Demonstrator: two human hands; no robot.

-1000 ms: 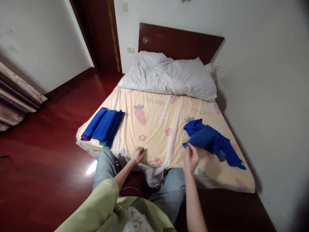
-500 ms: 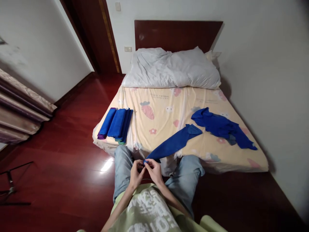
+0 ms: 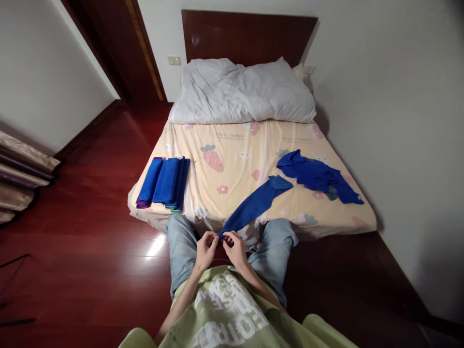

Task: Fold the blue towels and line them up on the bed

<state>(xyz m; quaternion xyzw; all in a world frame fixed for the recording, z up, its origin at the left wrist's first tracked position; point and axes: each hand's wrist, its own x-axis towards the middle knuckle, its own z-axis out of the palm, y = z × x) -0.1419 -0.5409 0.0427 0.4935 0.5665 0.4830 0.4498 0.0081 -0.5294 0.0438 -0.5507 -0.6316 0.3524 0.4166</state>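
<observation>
While both hands pinch blue cloth end, rest trails over bed.

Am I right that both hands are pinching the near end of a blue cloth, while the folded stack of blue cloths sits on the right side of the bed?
Not quite. In the head view the folded stack lies on the left side of the bed. The rest holds: the left hand and right hand pinch the near end of the blue cloth.
</observation>
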